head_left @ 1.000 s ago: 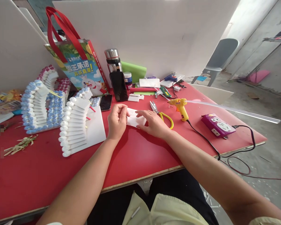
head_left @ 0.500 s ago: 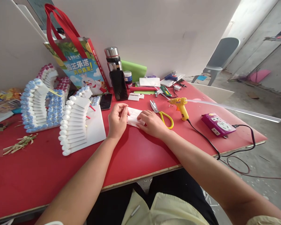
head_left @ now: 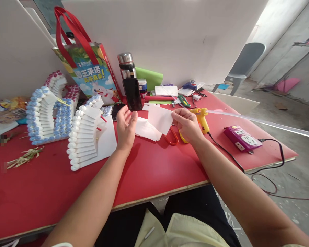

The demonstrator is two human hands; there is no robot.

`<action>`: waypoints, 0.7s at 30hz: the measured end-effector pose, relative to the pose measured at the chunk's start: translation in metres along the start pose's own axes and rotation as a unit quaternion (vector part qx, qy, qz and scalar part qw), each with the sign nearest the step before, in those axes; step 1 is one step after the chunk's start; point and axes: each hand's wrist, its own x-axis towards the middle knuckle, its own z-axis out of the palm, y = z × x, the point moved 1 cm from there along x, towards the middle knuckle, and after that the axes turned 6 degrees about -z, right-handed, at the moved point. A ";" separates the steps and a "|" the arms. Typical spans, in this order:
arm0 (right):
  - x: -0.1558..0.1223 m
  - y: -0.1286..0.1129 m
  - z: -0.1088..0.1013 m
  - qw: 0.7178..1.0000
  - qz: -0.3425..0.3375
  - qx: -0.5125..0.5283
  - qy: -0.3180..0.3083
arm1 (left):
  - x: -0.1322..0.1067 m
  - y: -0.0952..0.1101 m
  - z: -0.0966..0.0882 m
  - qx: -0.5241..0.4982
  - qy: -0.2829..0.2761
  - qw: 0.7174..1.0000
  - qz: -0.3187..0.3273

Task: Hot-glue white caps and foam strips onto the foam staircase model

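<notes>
My right hand (head_left: 186, 125) pinches a thin white paper sheet (head_left: 161, 118) at its right corner between thumb and fingers, holding it above the table. Below and left of it, more white sheets (head_left: 146, 130) lie loosely overlapped, with a crease across them. My left hand (head_left: 126, 130) is open at their left edge, its thumb raised and its fingers apart; whether it touches them I cannot tell. Beside the right hand, an orange-red handle loop (head_left: 172, 138) shows beneath the paper. A yellow handle (head_left: 183, 136) is mostly covered by that hand.
White fan-shaped rolled pieces (head_left: 83, 137) stand at left, blue-and-white ones (head_left: 41, 116) behind. A yellow glue gun (head_left: 202, 120) with a long clear stick and a purple power socket (head_left: 243, 138) are at right. A black phone (head_left: 132, 94), steel flask (head_left: 125, 63) and printed bag (head_left: 92, 75) stand behind.
Both hands were together on the white paper. The right hand has moved right, lifting one sheet off the others; the left hand has opened. The orange-red handle has come into sight.
</notes>
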 end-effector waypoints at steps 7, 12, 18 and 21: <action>-0.002 -0.003 0.004 0.982 0.113 0.147 -0.044 | -0.007 0.000 0.011 -0.177 -0.160 0.942 -0.235; -0.005 -0.012 0.006 0.989 0.089 0.116 -0.031 | -0.009 0.005 0.012 -0.190 -0.173 0.916 -0.307; -0.001 -0.015 0.004 0.991 0.123 0.036 -0.023 | -0.008 0.006 0.010 -0.197 -0.207 0.909 -0.303; 0.002 -0.011 0.004 0.971 0.228 0.045 -0.060 | -0.010 0.007 0.009 -0.154 -0.210 0.931 -0.256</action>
